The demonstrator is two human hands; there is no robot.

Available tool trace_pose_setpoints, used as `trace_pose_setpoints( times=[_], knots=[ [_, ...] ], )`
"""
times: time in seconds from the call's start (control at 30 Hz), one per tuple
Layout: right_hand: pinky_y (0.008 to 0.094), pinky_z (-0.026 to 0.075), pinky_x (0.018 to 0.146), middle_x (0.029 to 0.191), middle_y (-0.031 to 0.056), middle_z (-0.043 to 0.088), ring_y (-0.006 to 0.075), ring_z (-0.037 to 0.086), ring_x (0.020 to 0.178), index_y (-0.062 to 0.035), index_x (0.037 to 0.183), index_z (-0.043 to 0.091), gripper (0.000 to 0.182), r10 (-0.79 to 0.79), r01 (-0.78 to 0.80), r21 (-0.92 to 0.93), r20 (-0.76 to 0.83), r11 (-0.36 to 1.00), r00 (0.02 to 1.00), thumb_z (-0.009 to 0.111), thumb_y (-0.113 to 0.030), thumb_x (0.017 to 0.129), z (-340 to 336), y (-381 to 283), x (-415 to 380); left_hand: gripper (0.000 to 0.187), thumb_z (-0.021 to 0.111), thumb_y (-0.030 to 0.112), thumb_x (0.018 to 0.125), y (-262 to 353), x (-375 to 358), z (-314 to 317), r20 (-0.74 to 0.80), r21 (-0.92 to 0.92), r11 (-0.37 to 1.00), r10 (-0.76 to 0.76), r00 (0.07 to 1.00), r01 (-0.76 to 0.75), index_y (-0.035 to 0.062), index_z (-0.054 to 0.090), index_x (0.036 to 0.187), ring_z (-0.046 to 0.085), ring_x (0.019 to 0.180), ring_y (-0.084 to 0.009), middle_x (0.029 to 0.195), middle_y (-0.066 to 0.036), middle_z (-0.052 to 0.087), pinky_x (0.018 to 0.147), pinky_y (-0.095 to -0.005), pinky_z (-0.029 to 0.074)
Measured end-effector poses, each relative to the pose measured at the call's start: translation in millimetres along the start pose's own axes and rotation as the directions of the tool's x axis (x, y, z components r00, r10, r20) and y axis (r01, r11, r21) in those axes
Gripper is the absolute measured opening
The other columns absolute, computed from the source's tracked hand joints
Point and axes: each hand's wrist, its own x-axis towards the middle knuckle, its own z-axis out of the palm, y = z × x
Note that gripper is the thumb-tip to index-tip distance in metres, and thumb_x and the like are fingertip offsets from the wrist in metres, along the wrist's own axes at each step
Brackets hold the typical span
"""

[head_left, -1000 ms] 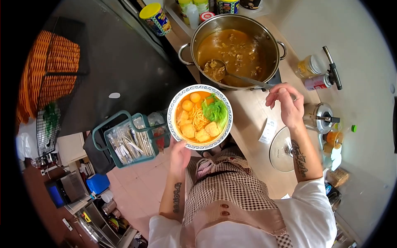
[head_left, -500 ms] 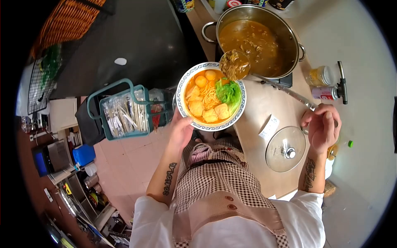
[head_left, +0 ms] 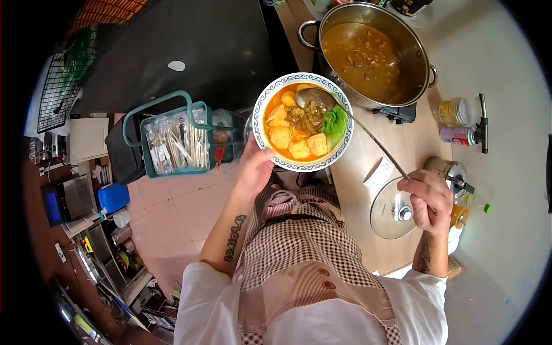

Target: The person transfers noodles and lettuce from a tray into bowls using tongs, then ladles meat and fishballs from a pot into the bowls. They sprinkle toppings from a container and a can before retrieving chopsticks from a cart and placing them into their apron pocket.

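Note:
My left hand grips the near-left rim of a patterned white bowl, thumb on top. Noodles in orange broth fill it, with tofu puffs, round balls and green lettuce. Brown chunky meat sauce lies over the noodles in the middle. My right hand is closed around the handle end of a metal ladle. The ladle's head is tipped over the bowl, just above the sauce. Beyond the bowl, a large steel pot holds brown soup with bits in it.
A glass lid and a paper slip lie on the wooden counter by my right hand. Behind stand a jar, a gas torch and a small pot. On the left, a teal basket holds wrapped chopsticks.
The ladle, full of meat sauce before, has moved over the bowl and tipped; the sauce now lies on the noodles. My right hand has shifted down and left. The bowl has risen slightly in view.

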Motion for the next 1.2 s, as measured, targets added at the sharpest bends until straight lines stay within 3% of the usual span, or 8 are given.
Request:
trace_pose_setpoints(
  times=[0.3,0.4,0.57,0.67,0.77,0.87,1.07,1.2],
  knots=[
    [0.0350,0.052,0.055,0.074,0.0139,0.065,0.0286,0.066,0.066,0.0041,0.096,0.071,0.019,-0.009,0.015,0.058,-0.101,0.998,0.995,0.064,-0.013,0.096,-15,7,-3,0.083,0.064,0.009,0.081,0,5,5,-0.014,0.084,0.997,0.001,1.000,0.000,0.0017,0.028,0.156,0.044,0.142,-0.0315,0.153,-0.017,0.045,0.120,-0.0445,0.035],
    [0.0359,0.052,0.056,0.074,0.0139,0.066,0.0290,0.067,0.065,0.0047,0.095,0.071,0.021,-0.063,0.064,0.026,-0.039,0.998,0.997,0.065,-0.016,0.096,-29,2,0,0.083,0.064,0.010,0.082,2,5,10,-0.017,0.086,0.996,-0.016,1.000,0.017,0.0016,0.028,0.156,0.045,0.142,-0.0310,0.153,-0.016,0.045,0.120,-0.0443,0.035],
    [0.0378,0.055,0.059,0.076,0.0137,0.068,0.0285,0.067,0.065,0.0022,0.095,0.070,0.013,-0.101,0.103,0.028,-0.069,0.994,0.992,0.060,-0.005,0.093,-36,4,-2,0.082,0.065,0.010,0.082,-1,8,3,-0.009,0.078,0.997,-0.027,1.000,0.028,0.0025,0.029,0.156,0.047,0.140,-0.0291,0.151,-0.015,0.047,0.118,-0.0426,0.038],
    [0.0371,0.053,0.060,0.081,0.0146,0.069,0.0285,0.067,0.069,0.0028,0.096,0.068,0.010,0.068,-0.093,-0.119,-0.200,0.989,0.978,0.060,0.002,0.090,-43,17,4,0.083,0.065,0.005,0.083,-1,9,3,0.011,0.040,0.999,-0.034,0.999,0.033,0.0039,0.026,0.157,0.048,0.139,-0.0279,0.152,-0.014,0.045,0.115,-0.0419,0.041],
    [0.0377,0.052,0.062,0.083,0.0140,0.068,0.0302,0.066,0.071,0.0007,0.098,0.068,0.010,0.097,-0.147,-0.363,-0.152,0.920,0.984,0.063,0.003,0.090,-32,49,23,0.084,0.065,0.005,0.083,1,8,5,-0.001,0.045,0.998,-0.042,0.999,0.042,0.0033,0.025,0.157,0.047,0.140,-0.0289,0.152,-0.015,0.044,0.116,-0.0422,0.041],
    [0.0389,0.053,0.064,0.084,0.0138,0.066,0.0312,0.066,0.075,-0.0021,0.102,0.069,0.012,0.093,-0.121,-0.400,-0.089,0.909,0.992,0.067,0.000,0.090,-12,83,33,0.084,0.066,0.005,0.082,1,8,3,0.011,0.043,0.998,-0.045,0.999,0.045,0.0026,0.026,0.156,0.048,0.139,-0.0291,0.151,-0.015,0.045,0.116,-0.0425,0.041],
    [0.0364,0.055,0.067,0.087,0.0137,0.070,0.0287,0.069,0.074,-0.0006,0.102,0.070,0.010,0.228,-0.246,-0.151,-0.125,0.957,0.965,0.066,-0.004,0.093,8,86,31,0.083,0.066,0.006,0.082,-1,8,2,0.001,0.052,0.998,-0.036,0.999,0.036,0.0015,0.028,0.155,0.048,0.139,-0.0295,0.150,-0.016,0.047,0.116,-0.0431,0.041],
    [0.0304,0.055,0.067,0.081,0.0097,0.071,0.0174,0.069,0.072,0.0035,0.104,0.069,0.019,0.436,-0.402,0.217,-0.137,0.889,0.890,0.057,-0.011,0.103,18,89,23,0.082,0.066,0.006,0.082,-1,6,3,-0.028,0.046,0.998,-0.031,0.999,0.032,0.0016,0.029,0.155,0.048,0.139,-0.0298,0.150,-0.016,0.047,0.116,-0.0433,0.041]
  ],
)
